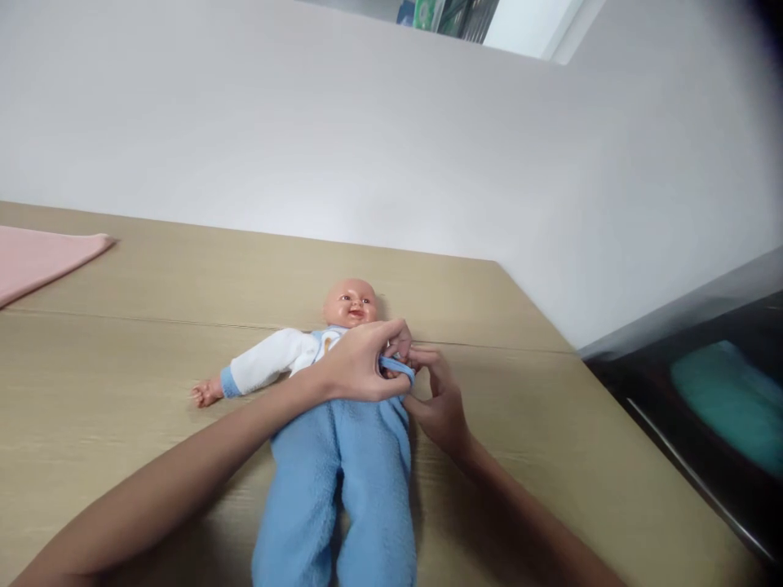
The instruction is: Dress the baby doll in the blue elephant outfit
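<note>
You had no text, label, brand, number or sign in view that could be read. The small brownish mark [327, 346] on the front of the doll's top [260, 363] sat close above your left hand [370, 359], too small to make out as letters or a picture. Any print on the green item [426, 14] at the upper edge was too small and cut off to read.

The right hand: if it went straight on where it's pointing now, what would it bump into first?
Probably the blue cuff. The fingertips of the right hand are right by it, maybe even touching; depth is hard to tell. Beyond it comes the left hand.
</note>
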{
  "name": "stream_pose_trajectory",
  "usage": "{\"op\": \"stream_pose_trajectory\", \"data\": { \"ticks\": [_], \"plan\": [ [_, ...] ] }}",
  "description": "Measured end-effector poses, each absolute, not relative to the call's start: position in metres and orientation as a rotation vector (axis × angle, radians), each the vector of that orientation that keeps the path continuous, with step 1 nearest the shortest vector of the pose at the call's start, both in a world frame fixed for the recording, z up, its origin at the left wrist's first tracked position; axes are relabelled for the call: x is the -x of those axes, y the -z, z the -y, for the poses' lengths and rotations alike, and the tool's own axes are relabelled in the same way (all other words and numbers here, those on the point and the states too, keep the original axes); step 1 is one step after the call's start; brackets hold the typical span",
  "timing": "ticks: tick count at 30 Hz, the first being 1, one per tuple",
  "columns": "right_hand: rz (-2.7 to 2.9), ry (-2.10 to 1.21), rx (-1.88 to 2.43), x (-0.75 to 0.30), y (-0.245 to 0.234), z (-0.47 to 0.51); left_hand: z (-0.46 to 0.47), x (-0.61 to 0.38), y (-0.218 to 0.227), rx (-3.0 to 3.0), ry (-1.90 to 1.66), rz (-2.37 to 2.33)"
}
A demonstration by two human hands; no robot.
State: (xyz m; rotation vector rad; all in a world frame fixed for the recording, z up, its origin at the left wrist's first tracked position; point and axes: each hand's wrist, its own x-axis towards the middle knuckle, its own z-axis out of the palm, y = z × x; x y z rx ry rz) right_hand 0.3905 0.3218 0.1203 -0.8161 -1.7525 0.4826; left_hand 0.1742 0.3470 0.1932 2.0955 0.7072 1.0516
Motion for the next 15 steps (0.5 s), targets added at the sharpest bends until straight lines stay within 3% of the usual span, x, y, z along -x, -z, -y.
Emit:
{"op": "stream_pose_trajectory", "data": {
  "ticks": [8,15],
  "plan": [
    [1.877,-0.554,0.821,-0.399,-0.126,-0.302,-0.361,-0.174,-0.186,-1.858,-0.87,-0.881],
    [1.275,-1.162,0.947,-0.387,-0.118,-0.301,-0.362,-0.172,-0.182,-2.129,-0.811,-0.931]
  ]
}}
